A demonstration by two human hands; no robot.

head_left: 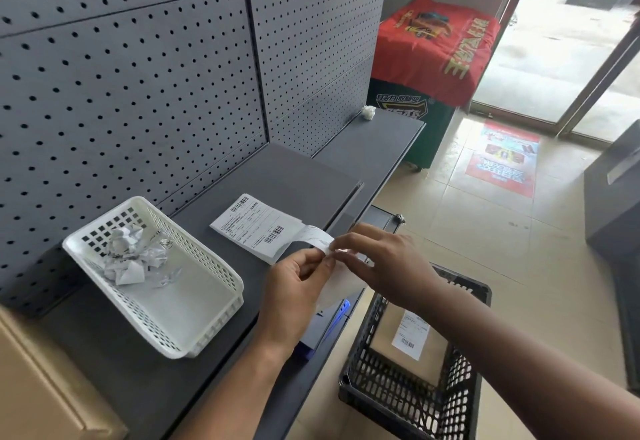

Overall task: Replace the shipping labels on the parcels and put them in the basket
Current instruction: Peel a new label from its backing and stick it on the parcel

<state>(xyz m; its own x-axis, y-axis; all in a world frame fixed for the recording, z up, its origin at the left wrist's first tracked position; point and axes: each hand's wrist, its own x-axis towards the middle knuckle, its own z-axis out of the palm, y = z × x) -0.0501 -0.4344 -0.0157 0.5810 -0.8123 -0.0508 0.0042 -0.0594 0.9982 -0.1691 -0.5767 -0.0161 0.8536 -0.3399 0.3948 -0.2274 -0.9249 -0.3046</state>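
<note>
A white shipping label (258,226) lies on the grey shelf (207,318), with its near corner curled up. My left hand (294,287) and my right hand (381,259) meet just right of it, both pinching a thin strip of label paper (318,238) between thumb and fingers. Under my hands a translucent backing sheet (341,283) hangs down. Below the shelf's edge stands a black basket (360,380) holding a brown parcel (391,346) with a white label (410,335) stuck on top.
A white perforated tray (194,304) with crumpled label scraps (131,256) sits on the shelf's left. A cardboard box (34,387) is at the lower left. A blue-edged device (322,332) lies under my left wrist. A pegboard wall (138,75) backs the shelf.
</note>
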